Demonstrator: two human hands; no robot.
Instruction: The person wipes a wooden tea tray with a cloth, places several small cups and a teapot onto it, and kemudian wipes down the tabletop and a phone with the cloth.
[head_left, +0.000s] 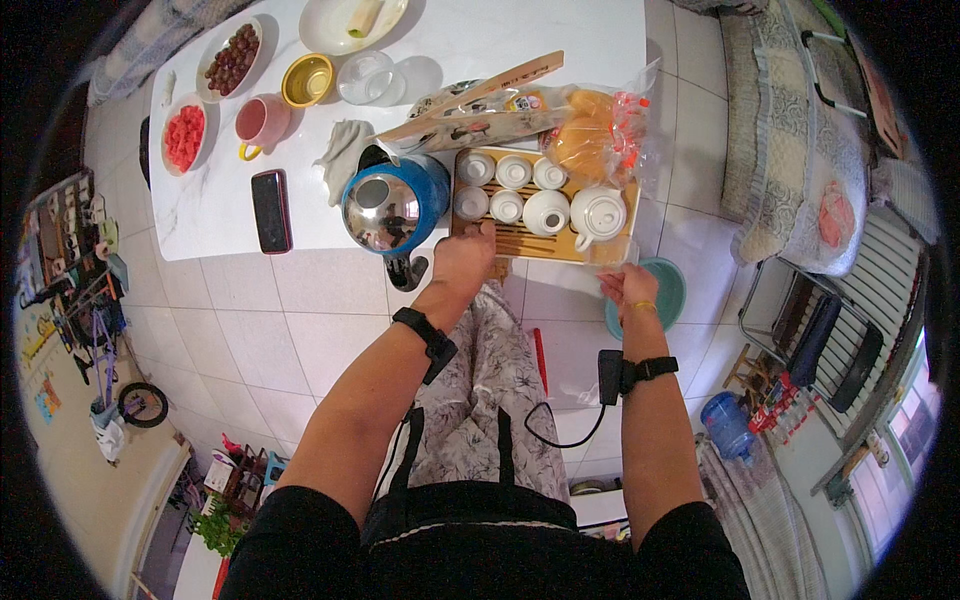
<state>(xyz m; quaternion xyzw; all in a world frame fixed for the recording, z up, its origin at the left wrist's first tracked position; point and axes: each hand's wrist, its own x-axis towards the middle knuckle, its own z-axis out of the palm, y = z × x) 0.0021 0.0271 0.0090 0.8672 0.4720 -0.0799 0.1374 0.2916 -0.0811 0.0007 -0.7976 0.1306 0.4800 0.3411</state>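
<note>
A wooden slatted tea tray (525, 246) with a pale rim lies at the front edge of the table. My left hand (469, 251) is at its front left corner, fingers curled; what they grip is hidden. Below the front right corner is my right hand (630, 289), its fingertips close to a clear plastic piece (611, 251); contact is unclear. On the tray stand several small white cups (514, 172), a round white vessel (546, 213) with a dark opening, and a lidded white teapot (598, 212). A blue electric kettle (382, 208) with a shiny lid stands left of the tray.
Bagged bread (589, 135) and a wooden stick (480, 94) lie behind the tray. A grey cloth (346, 157), a phone (271, 211), a pink mug (262, 120) and a watermelon plate (184, 140) are leftward. A green basin (664, 292) sits below my right hand.
</note>
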